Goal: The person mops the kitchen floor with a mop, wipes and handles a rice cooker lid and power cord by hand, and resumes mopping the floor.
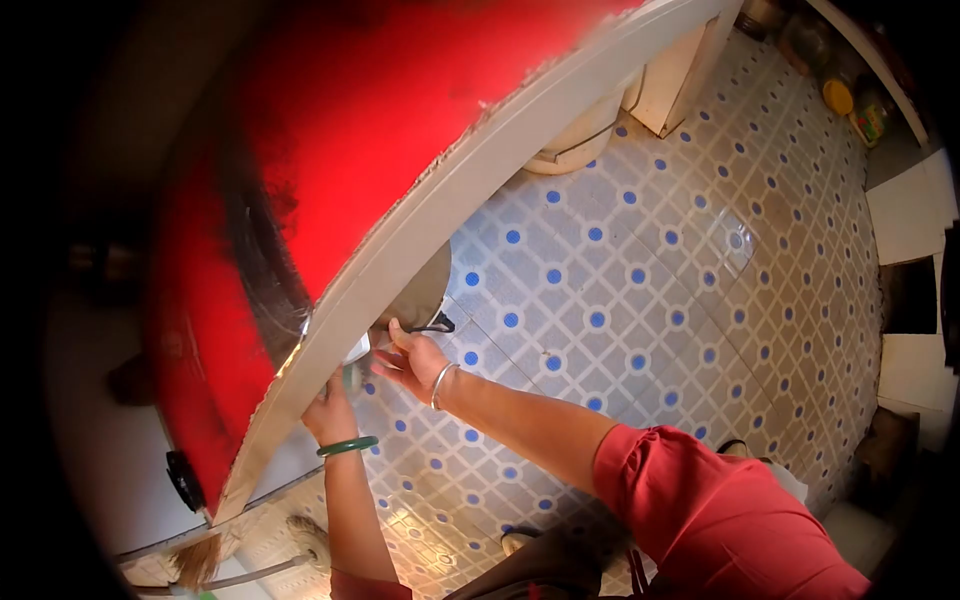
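Note:
Under the pale edge of a red-topped counter [400, 215], my left hand [328, 412] reaches in, a green bangle [347, 446] on its wrist. Its fingers are mostly hidden by the counter edge. My right hand [408, 362], with a silver bangle [443, 386], is beside a round grey-brown container [425, 290] that is partly covered by the counter. The right thumb lies near a black handle-like piece [437, 323], and the other fingers are spread apart. A small white object [357, 349] shows between the hands; whether either hand touches it is unclear.
Patterned floor tiles [640, 300] spread below. A cream bucket [575, 145] stands partly beneath the counter at the top. Jars, one with a yellow lid [838, 97], sit at the upper right. A straw brush [196, 560] is at the lower left, and a foot shows near the bottom.

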A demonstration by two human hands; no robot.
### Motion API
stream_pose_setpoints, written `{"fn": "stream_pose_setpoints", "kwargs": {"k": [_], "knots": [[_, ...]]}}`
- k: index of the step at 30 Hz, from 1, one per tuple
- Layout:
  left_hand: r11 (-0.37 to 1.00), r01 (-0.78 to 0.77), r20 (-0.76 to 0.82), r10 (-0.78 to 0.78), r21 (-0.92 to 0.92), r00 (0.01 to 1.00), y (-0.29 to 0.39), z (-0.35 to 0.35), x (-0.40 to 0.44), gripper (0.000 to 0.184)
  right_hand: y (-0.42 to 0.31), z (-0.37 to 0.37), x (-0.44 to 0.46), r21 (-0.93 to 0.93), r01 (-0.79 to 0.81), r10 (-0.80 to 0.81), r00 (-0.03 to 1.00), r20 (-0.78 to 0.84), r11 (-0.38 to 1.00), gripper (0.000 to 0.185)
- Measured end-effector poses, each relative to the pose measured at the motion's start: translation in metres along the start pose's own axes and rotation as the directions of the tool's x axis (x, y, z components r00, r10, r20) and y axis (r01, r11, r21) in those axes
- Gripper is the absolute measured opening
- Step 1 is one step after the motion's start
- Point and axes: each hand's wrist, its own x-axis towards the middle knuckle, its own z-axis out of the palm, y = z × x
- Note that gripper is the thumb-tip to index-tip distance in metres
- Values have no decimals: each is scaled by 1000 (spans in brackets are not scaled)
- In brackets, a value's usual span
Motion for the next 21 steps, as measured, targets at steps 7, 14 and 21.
{"fn": "stream_pose_setpoints", "kwargs": {"k": [7,14,21], "knots": [[981,-29,-32,23,-192,999,-28,-2,9,37,0,2,-33,-213,-136,124,990,-65,967,62],[973,-108,-114,86,-204,990,-15,0,3,36,-16,-5,-74,-464,-302,204,946,-250,832,39],[994,109,284,-108,11,953,-8,-32,-63,55,-73,-28,-120,-635,-355,191,930,-314,686,19]]}}
